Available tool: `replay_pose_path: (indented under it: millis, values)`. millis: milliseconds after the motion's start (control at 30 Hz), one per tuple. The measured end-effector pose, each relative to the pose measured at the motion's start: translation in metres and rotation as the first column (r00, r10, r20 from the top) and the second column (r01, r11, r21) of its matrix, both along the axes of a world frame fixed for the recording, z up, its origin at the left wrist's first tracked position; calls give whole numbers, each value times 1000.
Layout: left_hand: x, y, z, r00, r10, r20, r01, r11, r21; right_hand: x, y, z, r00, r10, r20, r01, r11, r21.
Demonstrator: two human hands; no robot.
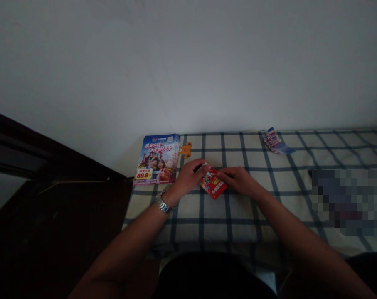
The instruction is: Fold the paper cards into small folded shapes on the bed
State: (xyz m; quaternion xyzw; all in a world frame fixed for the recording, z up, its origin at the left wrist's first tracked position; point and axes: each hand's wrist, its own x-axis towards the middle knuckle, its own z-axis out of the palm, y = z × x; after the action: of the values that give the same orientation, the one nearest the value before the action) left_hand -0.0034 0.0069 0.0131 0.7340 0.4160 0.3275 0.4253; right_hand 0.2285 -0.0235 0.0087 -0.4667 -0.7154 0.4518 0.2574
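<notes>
A small red packet [213, 184] with cartoon print lies between my two hands on the checked cloth [244, 207]. My left hand [190, 176], with a metal watch on the wrist, pinches the packet's upper left corner. From the right, my right hand [238, 179] grips its right edge with closed fingers. To the left of my left hand, by the wall, lies a stack of blue flyers [158, 158] with a "89.9" price tag.
A small orange tag [186, 150] lies by the flyers' right edge. Several folded blue-and-red leaflets [274, 141] sit near the wall at the back right. A blurred dark patch [346, 201] lies to the right. Dark wooden furniture [51, 187] stands on the left.
</notes>
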Motion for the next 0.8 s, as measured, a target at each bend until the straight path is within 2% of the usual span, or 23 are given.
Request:
replay_pose_path:
  millis: [633, 800]
  values:
    - [-1, 0, -4, 993, 99, 70, -99, 995, 0, 8, 4, 9, 998, -4, 55, 0, 997, 76]
    - [-2, 1, -6, 990, 113, 81, -114, 993, 10, 11, 4, 11, 994, -10, 106, -5, 990, 138]
